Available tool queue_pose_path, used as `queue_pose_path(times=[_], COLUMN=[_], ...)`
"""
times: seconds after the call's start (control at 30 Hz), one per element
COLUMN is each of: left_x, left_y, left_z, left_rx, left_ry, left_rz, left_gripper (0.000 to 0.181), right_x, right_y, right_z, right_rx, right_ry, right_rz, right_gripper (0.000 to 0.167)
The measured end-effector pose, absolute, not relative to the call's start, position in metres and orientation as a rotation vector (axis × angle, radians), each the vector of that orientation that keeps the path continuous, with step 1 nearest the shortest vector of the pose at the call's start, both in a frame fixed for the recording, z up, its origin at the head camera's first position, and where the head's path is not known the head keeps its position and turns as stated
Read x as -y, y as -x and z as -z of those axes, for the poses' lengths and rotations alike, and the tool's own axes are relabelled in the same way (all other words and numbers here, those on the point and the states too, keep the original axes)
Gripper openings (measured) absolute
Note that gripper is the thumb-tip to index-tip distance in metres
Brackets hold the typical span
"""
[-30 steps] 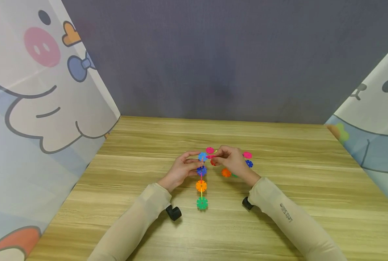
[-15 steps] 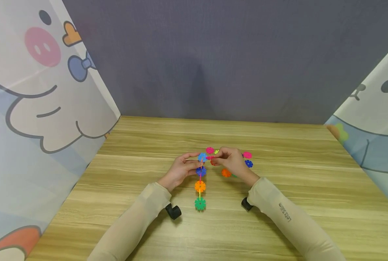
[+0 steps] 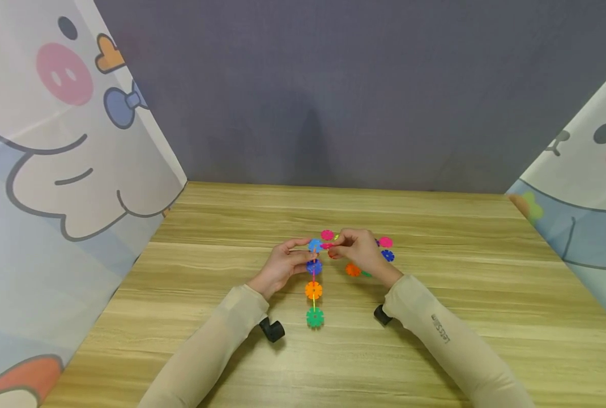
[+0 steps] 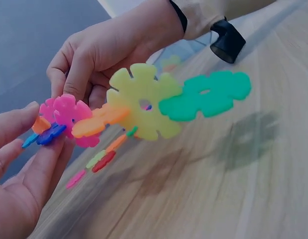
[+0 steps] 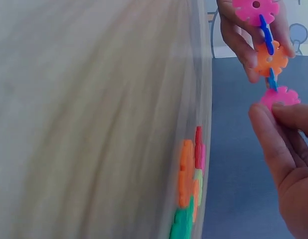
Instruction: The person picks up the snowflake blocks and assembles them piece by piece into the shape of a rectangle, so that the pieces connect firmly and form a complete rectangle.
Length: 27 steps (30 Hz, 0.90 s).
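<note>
A chain of interlocked plastic snowflake discs hangs out toward the person, ending in a green disc after a yellow disc and an orange disc. My left hand grips the chain near its far end, around the dark blue disc and a small orange disc. At that end sits a light blue disc. With thumb and forefinger my right hand pinches a pink disc against the light blue disc's edge. How deeply their slots engage cannot be told.
Loose snowflake discs lie on the wooden table beyond and beneath the right hand, among them an orange disc, a dark blue disc and a pink disc. A grey panel stands behind the table.
Both hands stay almost where they were, holding the same discs. The chain's near end has swung slightly left and partly back.
</note>
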<state>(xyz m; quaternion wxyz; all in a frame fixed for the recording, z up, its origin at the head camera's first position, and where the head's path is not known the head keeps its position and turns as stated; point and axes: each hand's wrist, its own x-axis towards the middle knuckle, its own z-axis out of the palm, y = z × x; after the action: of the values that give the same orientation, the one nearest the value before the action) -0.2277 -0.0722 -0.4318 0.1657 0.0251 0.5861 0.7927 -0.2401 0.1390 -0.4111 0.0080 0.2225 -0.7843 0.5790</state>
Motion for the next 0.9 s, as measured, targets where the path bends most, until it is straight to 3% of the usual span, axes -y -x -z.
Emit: queue_pose_path(times=[0.9], left_x=[0.079], left_y=[0.231], left_z=[0.425], left_rx=[-1.698], left_ry=[-0.195], left_rz=[-2.201], left_gripper=[0.053], right_x=[-0.142], right_y=[0.256], right_z=[0.394], right_rx=[2.649], right_ry=[-0.663], right_rz=[-1.721], right_gripper=[0.009])
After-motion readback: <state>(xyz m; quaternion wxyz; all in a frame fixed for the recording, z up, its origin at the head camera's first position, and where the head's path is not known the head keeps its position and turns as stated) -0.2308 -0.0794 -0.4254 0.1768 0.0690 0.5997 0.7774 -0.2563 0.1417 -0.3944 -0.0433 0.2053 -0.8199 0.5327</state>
